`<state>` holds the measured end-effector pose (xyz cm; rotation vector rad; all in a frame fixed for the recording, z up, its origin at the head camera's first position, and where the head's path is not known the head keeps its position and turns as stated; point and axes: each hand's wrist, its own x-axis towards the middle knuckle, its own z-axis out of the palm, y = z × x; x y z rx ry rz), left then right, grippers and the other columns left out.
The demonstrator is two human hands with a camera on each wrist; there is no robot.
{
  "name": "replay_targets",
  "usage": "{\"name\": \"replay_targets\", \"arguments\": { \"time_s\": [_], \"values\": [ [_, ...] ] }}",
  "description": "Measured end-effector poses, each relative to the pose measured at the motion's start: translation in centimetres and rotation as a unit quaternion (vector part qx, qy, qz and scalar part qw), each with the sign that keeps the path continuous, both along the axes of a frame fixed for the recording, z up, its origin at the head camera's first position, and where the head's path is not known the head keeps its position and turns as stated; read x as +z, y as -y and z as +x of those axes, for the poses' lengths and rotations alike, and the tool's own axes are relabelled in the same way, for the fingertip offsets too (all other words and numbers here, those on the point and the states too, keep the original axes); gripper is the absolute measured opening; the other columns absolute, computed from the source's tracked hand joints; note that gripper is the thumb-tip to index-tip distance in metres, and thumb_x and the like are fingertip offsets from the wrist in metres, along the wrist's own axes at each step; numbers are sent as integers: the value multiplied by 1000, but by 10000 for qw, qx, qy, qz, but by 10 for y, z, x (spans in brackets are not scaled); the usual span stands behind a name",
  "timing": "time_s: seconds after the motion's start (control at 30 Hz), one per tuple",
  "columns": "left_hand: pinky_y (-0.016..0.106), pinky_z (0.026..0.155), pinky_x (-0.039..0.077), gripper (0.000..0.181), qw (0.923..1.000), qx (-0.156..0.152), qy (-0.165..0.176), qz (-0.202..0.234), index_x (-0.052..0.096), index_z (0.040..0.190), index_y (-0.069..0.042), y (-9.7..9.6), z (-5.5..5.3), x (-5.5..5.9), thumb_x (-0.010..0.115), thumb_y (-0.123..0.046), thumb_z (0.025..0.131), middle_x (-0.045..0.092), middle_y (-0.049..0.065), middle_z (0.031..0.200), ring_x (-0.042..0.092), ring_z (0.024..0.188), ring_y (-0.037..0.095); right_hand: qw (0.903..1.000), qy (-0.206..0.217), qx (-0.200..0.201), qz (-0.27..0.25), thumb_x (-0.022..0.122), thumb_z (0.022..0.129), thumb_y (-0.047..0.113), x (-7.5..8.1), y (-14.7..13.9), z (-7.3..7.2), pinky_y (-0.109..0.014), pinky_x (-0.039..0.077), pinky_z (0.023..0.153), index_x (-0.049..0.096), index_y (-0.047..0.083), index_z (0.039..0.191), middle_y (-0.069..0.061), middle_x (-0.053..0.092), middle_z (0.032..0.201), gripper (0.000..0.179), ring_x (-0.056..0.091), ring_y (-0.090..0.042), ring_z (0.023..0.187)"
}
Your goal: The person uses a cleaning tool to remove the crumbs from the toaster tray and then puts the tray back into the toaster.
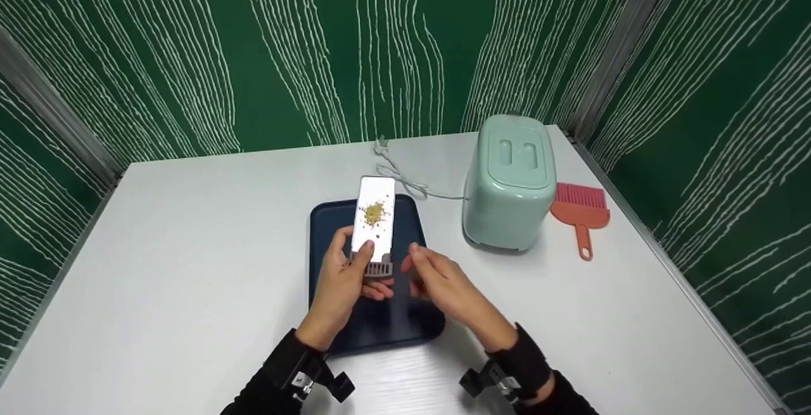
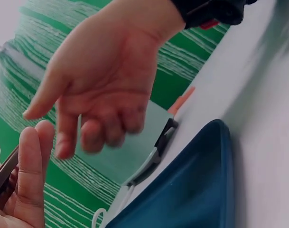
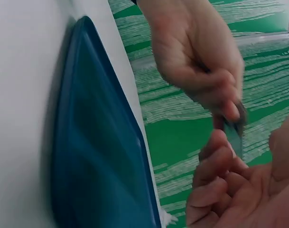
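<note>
My left hand (image 1: 342,282) grips a narrow crumb tray (image 1: 384,194) by its slotted grey end, with the thumb on top and fingers underneath. Yellowish-brown crumbs (image 1: 374,213) are scattered on its white surface. Just to the right, my right hand (image 1: 443,279) hovers with loosely bent fingers and holds nothing; the left wrist view shows the same right hand (image 2: 106,90) apart from the crumb tray. Both hands are above a dark blue serving tray (image 1: 380,339) lying on the table. From the right wrist, the left hand (image 3: 201,61) hides most of the crumb tray.
A mint-green toaster (image 1: 510,212) with a lid on top stands to the right, its white cord and plug (image 1: 405,180) lying behind the blue tray. Beside it lies an orange brush (image 1: 581,213) with pink bristles. Green patterned walls (image 1: 285,54) border the white table (image 1: 190,263).
</note>
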<state>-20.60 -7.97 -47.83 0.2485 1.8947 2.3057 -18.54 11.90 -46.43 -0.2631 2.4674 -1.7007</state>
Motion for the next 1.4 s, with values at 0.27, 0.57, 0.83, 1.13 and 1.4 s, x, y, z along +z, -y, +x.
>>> {"name": "replay_targets", "arguments": {
  "time_s": [0.27,0.57,0.83,1.13,1.4],
  "values": [
    [29,49,61,37,9992,-177,251,-244,38,146,-7,15,-2,-2,52,-22,115,77,20,80,76,54,22,9988,-20,465,134,35,120,24,11,-71,9,-23,50,63,65,-7,104,-6,65,75,46,58,-9,66],
    [29,49,61,35,9973,-63,529,-496,40,147,-9,27,-1,-6,51,-20,116,76,19,78,75,53,21,9985,364,-87,390,48,114,13,14,-165,9,-24,52,70,59,-5,123,-5,66,85,23,62,-11,74],
    [30,49,61,34,9971,-99,545,-515,40,145,-7,28,-1,-9,51,-19,116,76,19,78,75,53,21,9680,609,-1686,1754,54,113,35,4,-239,-16,-27,51,75,57,-2,128,-1,70,90,40,64,-15,84],
    [31,48,61,32,9962,-45,627,-595,40,145,-8,33,0,-13,49,-16,116,76,20,76,74,52,22,9280,1360,-2239,2649,55,109,48,-11,-282,-43,-38,51,80,46,-7,140,-31,56,125,63,58,-40,107],
    [30,49,61,30,9958,-156,614,-655,40,143,-7,34,0,-15,49,-17,116,75,20,74,74,52,22,9244,1437,-2462,2534,62,104,53,-38,-286,-58,-34,46,70,50,-5,130,-17,62,102,65,56,-30,93]
  ]
}}
